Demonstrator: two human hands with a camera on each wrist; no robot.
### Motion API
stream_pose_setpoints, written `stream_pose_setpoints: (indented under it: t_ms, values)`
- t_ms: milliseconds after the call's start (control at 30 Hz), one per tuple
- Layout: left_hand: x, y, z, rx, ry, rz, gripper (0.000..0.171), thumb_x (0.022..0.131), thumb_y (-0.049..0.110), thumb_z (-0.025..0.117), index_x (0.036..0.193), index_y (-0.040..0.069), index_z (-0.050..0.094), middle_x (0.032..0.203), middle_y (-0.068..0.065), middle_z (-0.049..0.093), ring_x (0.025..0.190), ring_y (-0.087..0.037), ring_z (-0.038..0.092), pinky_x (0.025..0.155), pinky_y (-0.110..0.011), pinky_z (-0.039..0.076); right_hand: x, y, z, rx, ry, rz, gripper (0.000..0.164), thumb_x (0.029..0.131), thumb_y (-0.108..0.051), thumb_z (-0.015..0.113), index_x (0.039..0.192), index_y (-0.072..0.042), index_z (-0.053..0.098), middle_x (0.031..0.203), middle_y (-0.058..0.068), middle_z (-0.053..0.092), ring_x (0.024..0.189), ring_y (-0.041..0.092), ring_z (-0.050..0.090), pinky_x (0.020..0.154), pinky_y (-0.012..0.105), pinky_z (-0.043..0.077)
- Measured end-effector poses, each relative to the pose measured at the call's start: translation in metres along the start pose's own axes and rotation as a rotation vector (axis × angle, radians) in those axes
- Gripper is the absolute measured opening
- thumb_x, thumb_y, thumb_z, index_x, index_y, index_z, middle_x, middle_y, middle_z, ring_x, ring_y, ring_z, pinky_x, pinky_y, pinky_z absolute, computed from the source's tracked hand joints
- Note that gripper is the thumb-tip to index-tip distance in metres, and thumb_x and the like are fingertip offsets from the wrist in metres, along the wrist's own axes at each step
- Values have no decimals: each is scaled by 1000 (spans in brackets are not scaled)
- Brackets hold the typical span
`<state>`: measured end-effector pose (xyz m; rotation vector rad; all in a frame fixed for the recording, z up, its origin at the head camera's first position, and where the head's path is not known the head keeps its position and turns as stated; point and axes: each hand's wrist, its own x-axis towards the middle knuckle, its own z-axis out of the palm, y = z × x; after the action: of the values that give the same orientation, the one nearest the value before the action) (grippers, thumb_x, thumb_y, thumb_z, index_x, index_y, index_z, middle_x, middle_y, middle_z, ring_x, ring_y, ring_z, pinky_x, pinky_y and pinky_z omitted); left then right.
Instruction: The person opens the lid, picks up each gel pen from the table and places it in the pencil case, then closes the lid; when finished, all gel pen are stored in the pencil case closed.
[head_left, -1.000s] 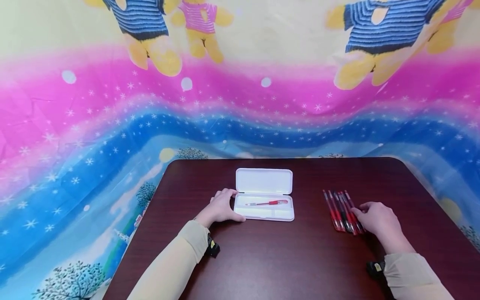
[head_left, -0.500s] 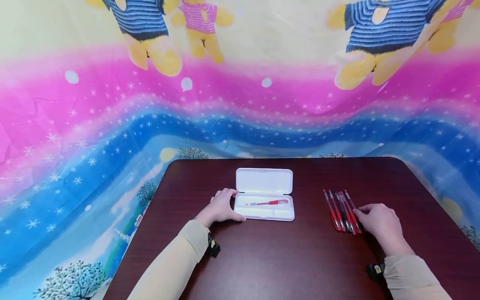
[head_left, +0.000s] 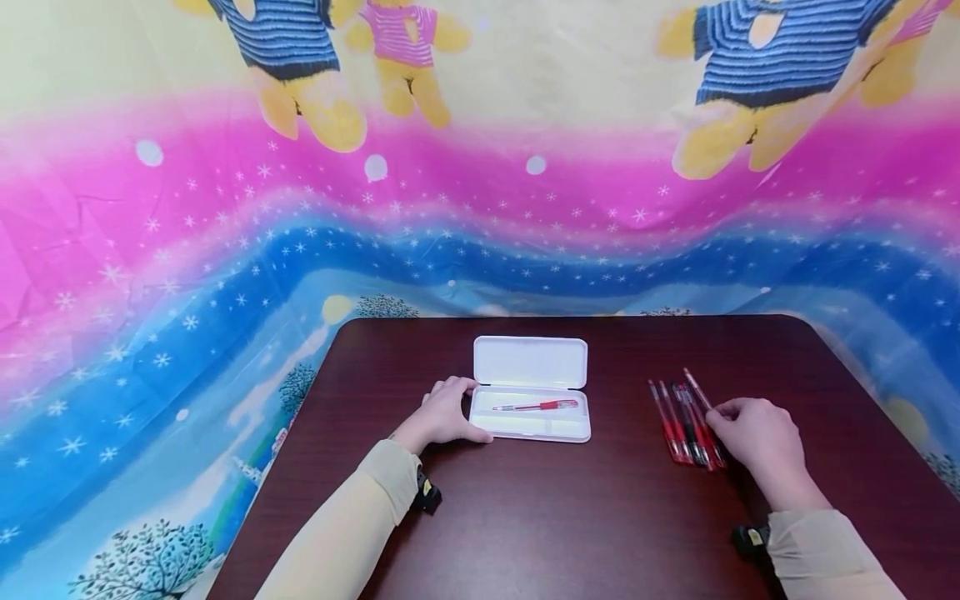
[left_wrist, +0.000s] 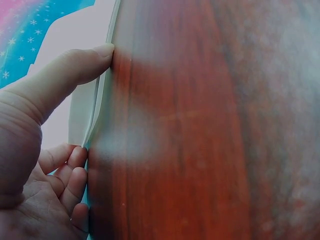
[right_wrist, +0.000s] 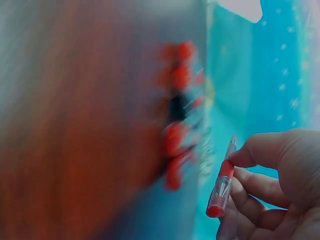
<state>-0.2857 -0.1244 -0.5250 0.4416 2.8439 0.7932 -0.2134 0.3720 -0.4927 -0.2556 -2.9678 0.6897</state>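
Observation:
A white pencil case (head_left: 529,363) lies on the table with its lid raised at the back. One red pen (head_left: 555,404) rests inside its long compartment. My left hand (head_left: 446,413) holds the case's left end, thumb at the front edge and fingers at the side. On the right, my right hand (head_left: 761,437) pinches another red pen (right_wrist: 226,171) between thumb and fingers, lifted off the table, as the right wrist view shows. Just left of that hand lies a row of several red pens (head_left: 667,421) with a dark one among them.
The dark brown wooden table (head_left: 585,517) has rounded back corners. Behind it hangs a patterned cloth (head_left: 480,183) with bears and snowflakes. A small black device (head_left: 426,493) sits at the left wrist, and another black device (head_left: 750,540) at the right.
My right hand has picked a red pen from the right end of the row and raised it slightly. The left hand stays at the pencil case.

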Motion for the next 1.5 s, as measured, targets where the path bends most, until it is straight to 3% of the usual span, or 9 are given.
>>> stream_pose_setpoints:
  t_ms: [200,333,500,733,833,1167,1500]
  values:
    - [0,1,1,-9,-8,-11,105,68,56,102,153,13,58,145,-9,63,138,-34,52,117,-56,43,2,-46,2,1,66,-205,30,100,-26,76,112,1,82,102,23,79,76,26,65,62,39,49]
    - [1,1,1,-13,-7,-13,105,68,56,102,154,14,58,145,-9,63,138,-33,52,117,-56,43,7,-78,15,-13,79,-354,20,96,-21,80,104,-4,85,100,18,79,80,28,68,71,49,56]
    - [1,1,2,-6,-3,-14,105,68,56,101,154,14,58,145,-8,63,138,-33,52,117,-56,43,13,-113,39,-30,44,-468,15,96,-21,82,102,-9,87,97,10,79,87,31,73,83,56,60]
    - [1,1,2,-1,-4,-15,105,68,56,101,154,14,58,146,-9,63,138,-33,52,117,-56,43,20,-152,73,-59,-47,-599,13,96,-23,85,105,-14,88,102,5,79,94,26,71,90,50,61]
    - [0,1,3,-7,-10,-13,104,69,55,101,154,13,58,146,-10,63,139,-34,52,118,-57,43,22,-164,84,-98,-48,-645,12,95,-23,85,104,-14,88,102,5,79,95,25,71,92,48,62]
    - [1,0,3,-9,-1,-9,104,68,54,102,153,13,58,145,-9,64,138,-33,52,117,-56,43,27,-187,101,-221,-33,-691,12,96,-26,85,105,-19,88,98,2,74,91,24,67,89,47,58]
    - [2,-1,3,-9,-1,-5,105,67,56,101,153,14,58,145,-8,63,138,-33,52,117,-56,43,29,-187,112,-228,-63,-669,13,99,-26,83,108,-20,89,100,3,74,92,24,64,87,47,58]
